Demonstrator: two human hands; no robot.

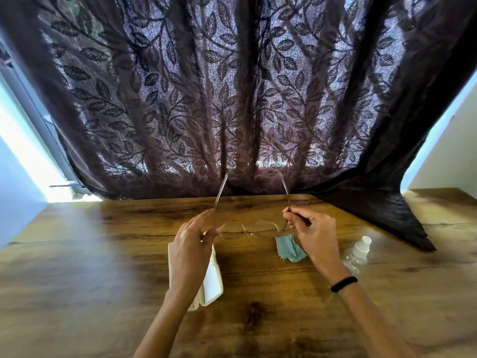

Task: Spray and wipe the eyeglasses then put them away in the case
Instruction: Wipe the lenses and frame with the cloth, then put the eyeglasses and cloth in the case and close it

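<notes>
Thin metal eyeglasses (249, 228) with round lenses are held above the wooden table (103, 267), lenses toward me and both temples spread and pointing up and away. My left hand (192, 244) pinches the left temple near its hinge. My right hand (308, 232) grips the right temple near its hinge. A white eyeglass case (210, 285) lies on the table under my left hand, partly hidden by it. A small light-blue cloth (290, 250) lies crumpled below the right lens. A clear spray bottle (357, 254) with a white cap lies on its side to the right.
A dark leaf-patterned curtain (232, 99) hangs behind the table and drapes onto its far right part (387, 210). A bright window edge shows at the left. A black band is on my right wrist.
</notes>
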